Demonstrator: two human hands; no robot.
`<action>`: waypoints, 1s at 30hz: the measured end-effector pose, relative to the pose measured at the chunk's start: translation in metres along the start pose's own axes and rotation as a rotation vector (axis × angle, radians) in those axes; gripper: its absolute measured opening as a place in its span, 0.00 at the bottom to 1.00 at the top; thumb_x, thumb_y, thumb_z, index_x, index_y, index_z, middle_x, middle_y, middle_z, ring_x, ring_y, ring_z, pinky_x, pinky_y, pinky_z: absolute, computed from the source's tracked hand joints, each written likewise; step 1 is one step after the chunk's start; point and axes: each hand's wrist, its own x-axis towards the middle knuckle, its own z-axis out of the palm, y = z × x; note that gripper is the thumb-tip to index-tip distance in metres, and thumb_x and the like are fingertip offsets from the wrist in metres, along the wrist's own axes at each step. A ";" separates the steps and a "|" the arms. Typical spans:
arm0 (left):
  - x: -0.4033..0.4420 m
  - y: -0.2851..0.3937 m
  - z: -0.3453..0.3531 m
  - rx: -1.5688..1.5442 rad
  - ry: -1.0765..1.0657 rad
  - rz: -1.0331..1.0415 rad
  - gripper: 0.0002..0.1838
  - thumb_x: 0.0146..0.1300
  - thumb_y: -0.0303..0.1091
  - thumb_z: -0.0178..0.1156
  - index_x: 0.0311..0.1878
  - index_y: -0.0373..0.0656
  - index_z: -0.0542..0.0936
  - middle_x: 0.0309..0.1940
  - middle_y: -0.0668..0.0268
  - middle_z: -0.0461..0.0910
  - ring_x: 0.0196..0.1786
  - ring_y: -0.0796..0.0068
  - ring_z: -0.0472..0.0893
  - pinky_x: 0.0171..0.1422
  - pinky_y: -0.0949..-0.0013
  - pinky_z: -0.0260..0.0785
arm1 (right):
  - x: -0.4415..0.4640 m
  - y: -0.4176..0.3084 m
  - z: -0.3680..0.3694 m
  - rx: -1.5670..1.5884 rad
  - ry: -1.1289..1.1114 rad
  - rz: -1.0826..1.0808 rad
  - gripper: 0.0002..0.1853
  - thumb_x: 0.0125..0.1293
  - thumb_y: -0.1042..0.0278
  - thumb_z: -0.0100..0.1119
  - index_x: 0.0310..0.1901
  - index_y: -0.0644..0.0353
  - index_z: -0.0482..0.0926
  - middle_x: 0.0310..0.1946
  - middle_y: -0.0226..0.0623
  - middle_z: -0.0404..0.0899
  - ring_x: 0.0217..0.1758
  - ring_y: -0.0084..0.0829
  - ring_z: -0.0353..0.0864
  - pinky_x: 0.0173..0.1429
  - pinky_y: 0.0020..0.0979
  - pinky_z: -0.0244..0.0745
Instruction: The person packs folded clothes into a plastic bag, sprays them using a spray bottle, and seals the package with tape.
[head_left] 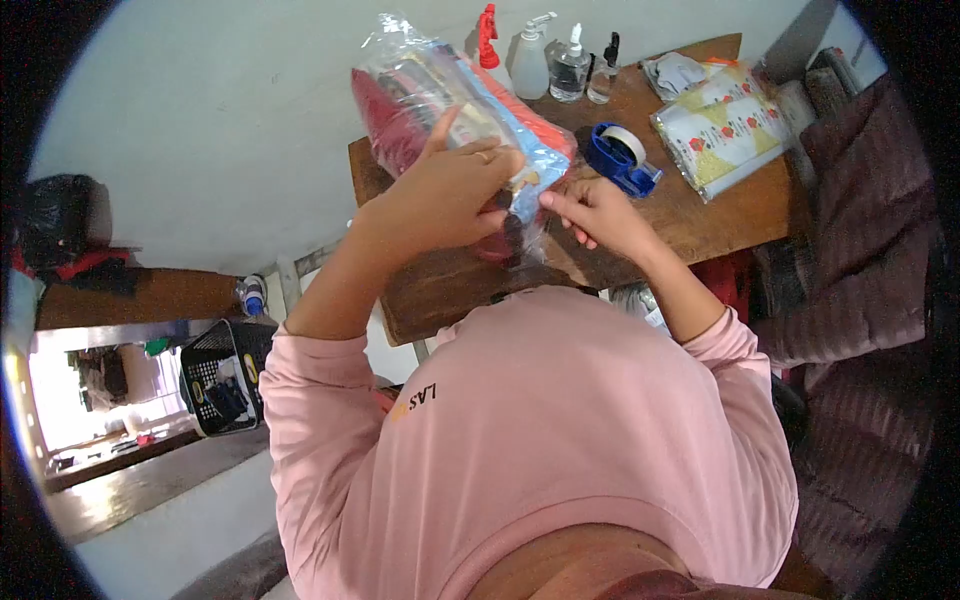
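Note:
A clear plastic bag stuffed with folded red, blue, orange and cream cloth lies tilted over the left part of the wooden table. My left hand rests spread across the bag, its fingers apart and a ring on one of them. At the bag's lower right corner, my right hand pinches the plastic edge between thumb and fingers. Just beyond my right hand is a blue tape dispenser with a roll of whitish tape.
Behind the bag stand a red-topped spray bottle, a pump bottle and two small clear bottles. White-and-gold packets lie at the right. A black basket is at the far left, dark cloth at the right.

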 end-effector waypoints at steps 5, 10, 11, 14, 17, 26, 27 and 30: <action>-0.010 0.006 0.001 0.065 0.063 -0.057 0.25 0.54 0.39 0.62 0.54 0.44 0.69 0.63 0.59 0.65 0.70 0.61 0.60 0.73 0.44 0.31 | 0.024 0.102 -0.046 -0.312 0.465 -0.086 0.16 0.60 0.55 0.60 0.30 0.63 0.78 0.21 0.42 0.78 0.25 0.40 0.79 0.34 0.37 0.73; -0.026 0.022 0.019 0.205 0.342 -0.139 0.29 0.50 0.42 0.66 0.56 0.47 0.72 0.65 0.63 0.63 0.68 0.60 0.60 0.71 0.49 0.42 | 0.067 0.230 -0.121 -0.413 0.821 -0.125 0.17 0.62 0.58 0.57 0.46 0.64 0.77 0.40 0.51 0.79 0.42 0.48 0.80 0.46 0.40 0.73; -0.027 0.023 0.024 0.206 0.390 -0.168 0.30 0.49 0.42 0.66 0.57 0.48 0.72 0.64 0.63 0.64 0.67 0.61 0.61 0.70 0.51 0.45 | 0.070 0.240 -0.126 -0.363 0.779 -0.083 0.18 0.62 0.58 0.57 0.47 0.64 0.76 0.41 0.51 0.79 0.43 0.48 0.80 0.46 0.40 0.73; -0.032 0.028 0.037 0.187 0.462 -0.249 0.31 0.47 0.41 0.68 0.58 0.48 0.73 0.62 0.64 0.66 0.63 0.62 0.65 0.67 0.56 0.52 | 0.068 0.228 -0.129 -0.379 0.667 0.044 0.20 0.61 0.55 0.57 0.45 0.66 0.78 0.41 0.52 0.79 0.43 0.48 0.80 0.47 0.40 0.73; -0.038 0.029 0.046 0.201 0.551 -0.230 0.31 0.46 0.39 0.69 0.56 0.47 0.74 0.59 0.63 0.70 0.58 0.62 0.70 0.62 0.59 0.59 | 0.069 0.226 -0.130 -0.414 0.527 0.077 0.20 0.61 0.53 0.58 0.40 0.66 0.79 0.37 0.50 0.80 0.42 0.48 0.81 0.46 0.41 0.73; -0.038 0.045 0.050 0.118 0.690 -0.286 0.27 0.45 0.28 0.69 0.52 0.40 0.76 0.50 0.61 0.77 0.51 0.61 0.77 0.55 0.63 0.71 | 0.059 0.148 -0.143 -0.464 0.318 0.237 0.18 0.63 0.53 0.56 0.35 0.65 0.76 0.32 0.49 0.80 0.38 0.47 0.81 0.42 0.44 0.73; -0.038 0.046 0.051 0.095 0.692 -0.305 0.26 0.45 0.27 0.69 0.52 0.40 0.76 0.50 0.60 0.77 0.51 0.60 0.77 0.55 0.63 0.71 | 0.055 0.141 -0.144 -0.363 0.214 0.385 0.18 0.64 0.54 0.55 0.35 0.64 0.75 0.32 0.49 0.80 0.38 0.46 0.81 0.42 0.43 0.74; -0.036 0.046 0.053 0.085 0.719 -0.318 0.26 0.45 0.26 0.69 0.51 0.39 0.76 0.50 0.60 0.77 0.51 0.60 0.78 0.56 0.63 0.71 | 0.058 0.178 -0.143 -0.596 0.240 0.165 0.16 0.67 0.56 0.54 0.39 0.64 0.70 0.32 0.39 0.79 0.33 0.28 0.81 0.30 0.28 0.74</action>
